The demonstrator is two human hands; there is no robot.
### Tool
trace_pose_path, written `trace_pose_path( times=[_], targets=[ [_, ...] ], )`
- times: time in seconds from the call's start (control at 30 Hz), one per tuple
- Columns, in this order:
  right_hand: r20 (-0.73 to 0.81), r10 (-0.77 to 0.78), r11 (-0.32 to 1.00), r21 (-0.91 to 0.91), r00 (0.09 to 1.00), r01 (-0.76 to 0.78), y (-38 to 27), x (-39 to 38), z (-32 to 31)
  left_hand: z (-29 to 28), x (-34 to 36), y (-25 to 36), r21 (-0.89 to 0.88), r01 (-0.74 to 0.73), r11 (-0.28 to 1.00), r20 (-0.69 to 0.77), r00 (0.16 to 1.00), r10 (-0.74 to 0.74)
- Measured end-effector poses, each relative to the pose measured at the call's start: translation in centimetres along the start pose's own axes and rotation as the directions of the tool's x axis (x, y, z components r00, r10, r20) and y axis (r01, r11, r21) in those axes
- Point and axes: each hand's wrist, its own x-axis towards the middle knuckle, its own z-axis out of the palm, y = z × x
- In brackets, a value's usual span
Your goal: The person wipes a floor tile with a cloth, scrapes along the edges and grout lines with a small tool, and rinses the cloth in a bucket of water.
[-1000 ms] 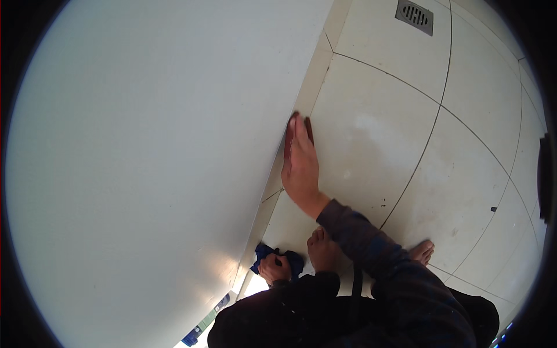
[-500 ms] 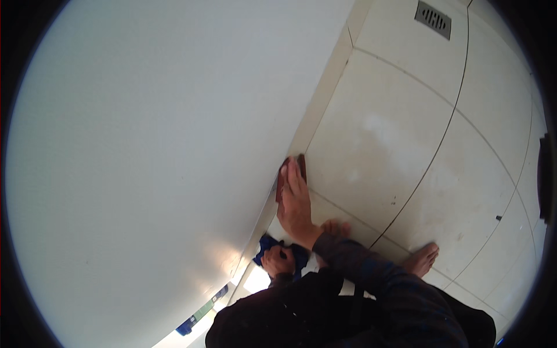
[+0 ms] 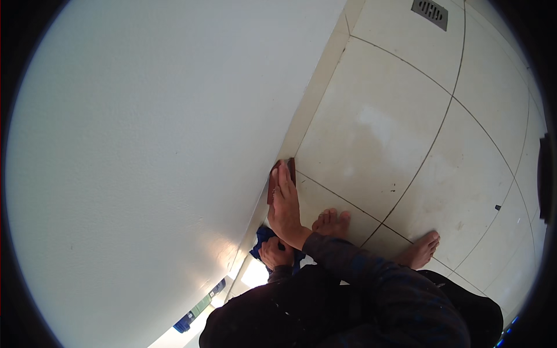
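My right hand [image 3: 285, 211] presses with straight fingers on a reddish-brown sheet [image 3: 271, 188] that looks like folded sandpaper. Both edges of the sheet stick out beside the fingers, and it lies against the cream baseboard [image 3: 314, 87] at the foot of the white wall. Closer to me, my left hand [image 3: 275, 253] is closed on a dark blue cloth [image 3: 264, 234], down by the same baseboard. A small black piece shows at its fingers; what it is I cannot make out. My right sleeve crosses in front of my body and hides part of the cloth.
The white wall [image 3: 145, 145] fills the left side. Cream floor tiles [image 3: 394, 127] with dark joints spread to the right, with a metal drain grate [image 3: 430, 14] at the far end. My bare feet [image 3: 420, 250] stand close by. A blue-and-green strip [image 3: 200, 307] lies along the wall at lower left.
My right hand and the reddish-brown sheet have slid a little back toward me along the baseboard. My left hand stays on the blue cloth. The view has shifted slightly.
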Motion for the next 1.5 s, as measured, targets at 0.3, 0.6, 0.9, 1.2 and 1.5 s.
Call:
trace_pose_path(
  times=[0.3, 0.6, 0.9, 1.2, 1.5],
  targets=[
    [-0.064, -0.073, 0.997, 0.015, 0.995, 0.074, 0.1, -0.1, -0.1, 0.1, -0.6, 0.4, -0.006, -0.002, 1.000, -0.103, 0.995, 0.001],
    [-0.038, -0.059, 0.998, -0.007, 0.998, 0.059, 0.4, -0.9, -0.5, -0.5, -0.5, 1.1, -0.022, -0.001, 1.000, -0.063, 0.998, 0.000],
    [-0.033, -0.087, 0.996, -0.018, 0.996, 0.086, 0.2, -0.5, -0.1, -0.4, -0.2, 1.3, -0.039, 0.018, 0.999, -0.046, 0.999, -0.019],
    [-0.080, -0.069, 0.997, 0.010, 0.994, 0.070, -0.7, 0.9, -0.5, 0.0, -0.4, 0.1, -0.008, 0.008, 1.000, -0.107, 0.994, -0.009],
    [-0.018, -0.024, 1.000, 0.017, 1.000, 0.024, -1.3, 1.3, -1.3, -0.3, 0.3, 0.8, -0.017, 0.013, 1.000, -0.059, 0.998, -0.014]
  ],
)
